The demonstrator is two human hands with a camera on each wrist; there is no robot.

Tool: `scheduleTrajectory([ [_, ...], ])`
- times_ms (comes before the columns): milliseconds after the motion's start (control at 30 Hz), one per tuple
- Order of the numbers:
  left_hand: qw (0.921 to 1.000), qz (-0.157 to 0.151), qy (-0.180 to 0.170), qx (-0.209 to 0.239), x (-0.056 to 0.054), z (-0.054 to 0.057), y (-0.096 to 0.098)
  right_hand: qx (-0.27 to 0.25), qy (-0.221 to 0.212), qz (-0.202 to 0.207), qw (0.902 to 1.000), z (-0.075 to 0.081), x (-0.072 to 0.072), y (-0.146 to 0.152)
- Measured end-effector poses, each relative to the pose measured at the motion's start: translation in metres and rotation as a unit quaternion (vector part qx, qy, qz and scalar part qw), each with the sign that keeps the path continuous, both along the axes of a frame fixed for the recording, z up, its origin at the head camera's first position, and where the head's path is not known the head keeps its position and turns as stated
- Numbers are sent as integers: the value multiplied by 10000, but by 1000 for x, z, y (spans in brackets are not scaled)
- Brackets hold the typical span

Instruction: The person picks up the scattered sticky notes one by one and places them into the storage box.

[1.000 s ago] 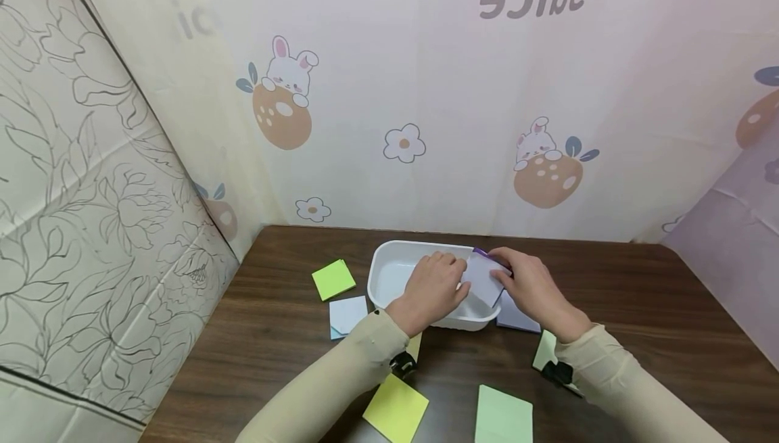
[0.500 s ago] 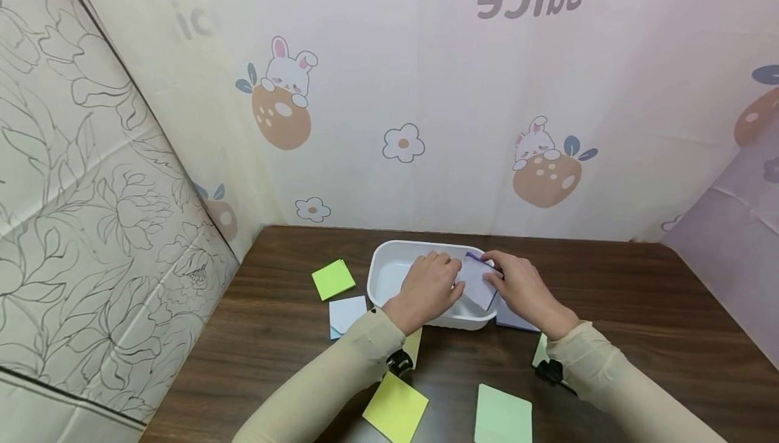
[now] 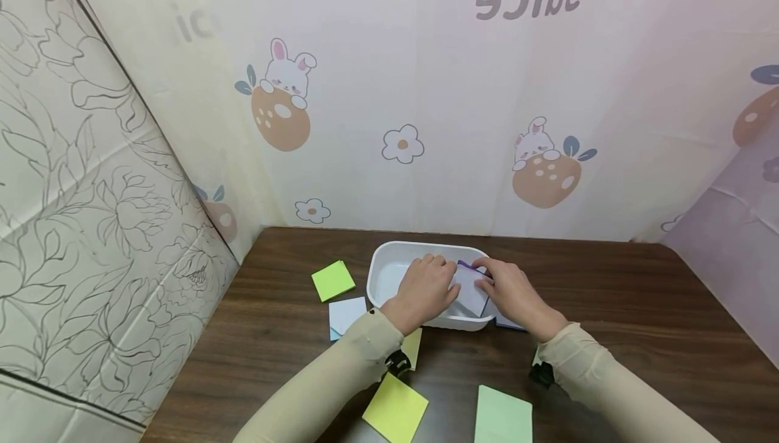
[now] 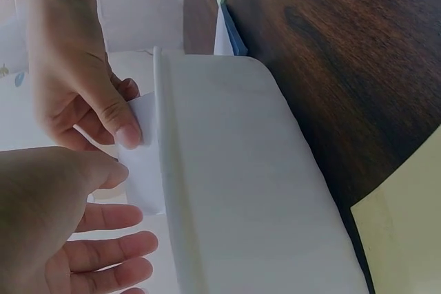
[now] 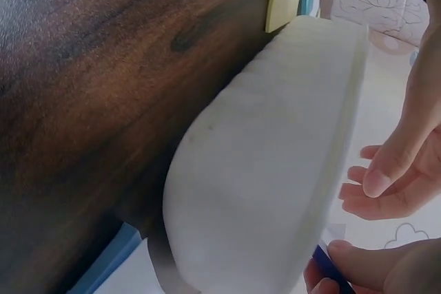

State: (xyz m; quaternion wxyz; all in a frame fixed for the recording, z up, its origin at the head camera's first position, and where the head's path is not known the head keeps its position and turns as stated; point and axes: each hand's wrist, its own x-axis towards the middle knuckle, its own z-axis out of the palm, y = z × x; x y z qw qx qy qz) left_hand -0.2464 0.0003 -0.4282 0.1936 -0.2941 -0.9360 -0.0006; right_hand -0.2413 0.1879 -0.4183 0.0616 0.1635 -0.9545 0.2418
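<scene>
A white plastic basin [image 3: 385, 281] stands near the back of the wooden table. My right hand [image 3: 513, 295] pinches a lilac sticky-note pad [image 3: 470, 291] by its purple upper right edge, and the pad tilts inside the basin's right half. In the right wrist view the thumb lies over a dark blue edge [image 5: 332, 270] of that pad, just past the basin's rim. Over the basin's middle, my left hand [image 3: 426, 287] is beside the pad. The left wrist view has its fingers [image 4: 114, 247] loosely extended, holding nothing, near the pad's lower part [image 4: 146, 187].
Left of the basin lie a lime pad [image 3: 333, 281] and a white-and-blue pad [image 3: 347, 313]. In front are yellow [image 3: 396, 408] and pale green [image 3: 504, 416] pads. A lavender pad [image 3: 508, 323] peeks out at the basin's right. A patterned cloth [image 3: 402, 91] hangs behind the table.
My right hand has moved left and slightly down with the lilac pad, further over the basin. My left hand has shifted slightly left.
</scene>
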Motion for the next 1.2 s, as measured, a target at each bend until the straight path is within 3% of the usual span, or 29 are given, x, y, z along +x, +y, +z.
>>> scheduleTrajectory([
  [733,9998,11,-81,-168,0,-7,-3,187,-541,145,9983,-10,-5,-10],
  [1200,9991,57,-311,-280,-2,-7,-5,380,-503,281,9976,-16,-9,-16],
])
